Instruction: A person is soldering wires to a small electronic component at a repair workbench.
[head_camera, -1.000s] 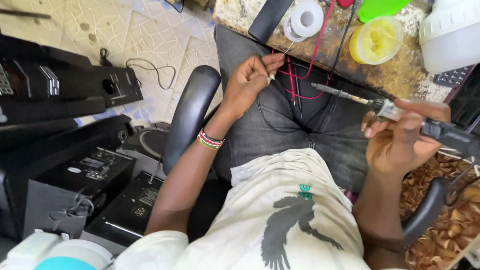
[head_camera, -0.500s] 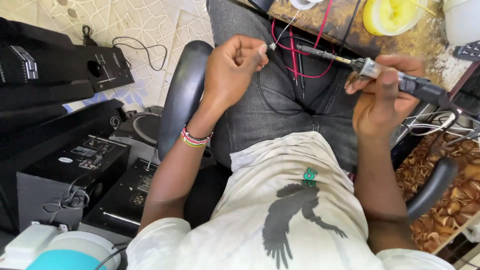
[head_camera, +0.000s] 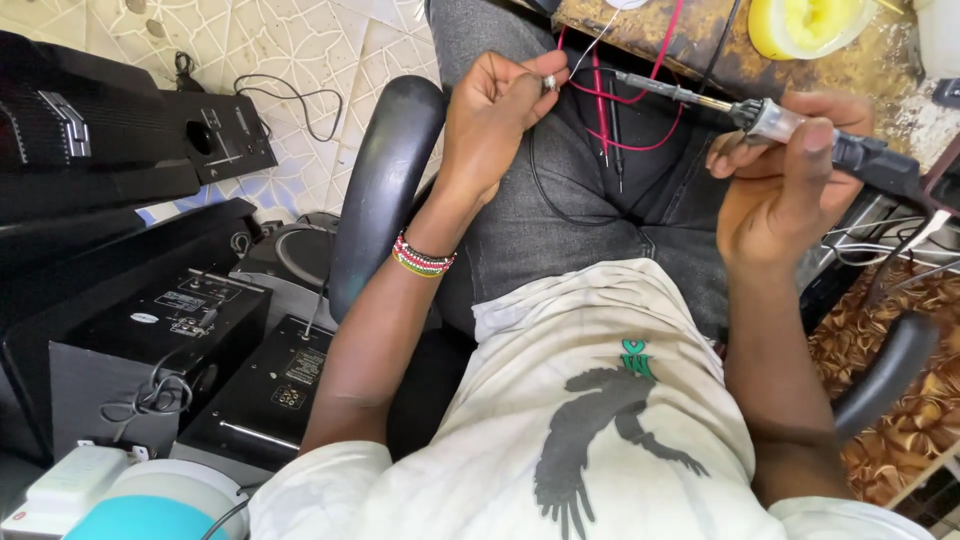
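1. Slim soldering iron with clear-and-black handle (head_camera: 790, 125), gripped tight in right hand (head_camera: 785, 190), metal tip aimed left above the lap.
2. Thin silvery solder wire (head_camera: 590, 40), pinched in left hand (head_camera: 495, 110) fingertips, just beside the tip.
3. Red and black probe leads (head_camera: 610, 120) draped on grey jeans; yellow bowl (head_camera: 805, 25) on worn table (head_camera: 700, 40).

The one camera sat on the person's head and looked straight down, very near the body. It saw the shirt (head_camera: 600, 400) at the bottom, both arms, the lap, and the bench (head_camera: 720, 50) edge at the top. The floor (head_camera: 300, 50) and black boxes (head_camera: 150, 330) lay on the left side.
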